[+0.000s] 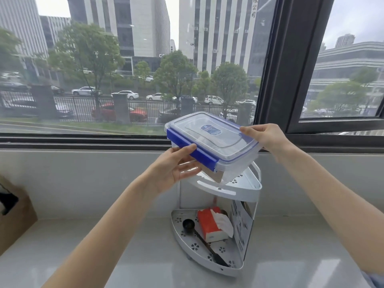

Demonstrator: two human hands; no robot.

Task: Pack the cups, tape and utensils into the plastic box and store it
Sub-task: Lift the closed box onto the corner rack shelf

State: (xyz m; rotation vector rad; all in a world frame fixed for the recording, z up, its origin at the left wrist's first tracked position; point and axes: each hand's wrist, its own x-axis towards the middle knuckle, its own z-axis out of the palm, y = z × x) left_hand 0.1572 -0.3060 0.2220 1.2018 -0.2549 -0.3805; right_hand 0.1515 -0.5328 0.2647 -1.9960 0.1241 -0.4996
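Note:
A clear plastic box (209, 140) with a lid and blue clasps is held in the air, tilted, just above the top tier of a white corner shelf (247, 185). My left hand (176, 165) grips its near blue-clasped side from below, thumb on the clasp. My right hand (264, 136) grips its far right edge. Something brown shows dimly through the box wall; the rest of its contents are hidden.
The shelf stands on a grey windowsill counter (104, 256) against the wall. Its lower tier (187, 242) carries a red tissue pack (212, 225) and a black scoop (189, 225). A brown cardboard box (14, 217) sits at the far left. A large window is behind.

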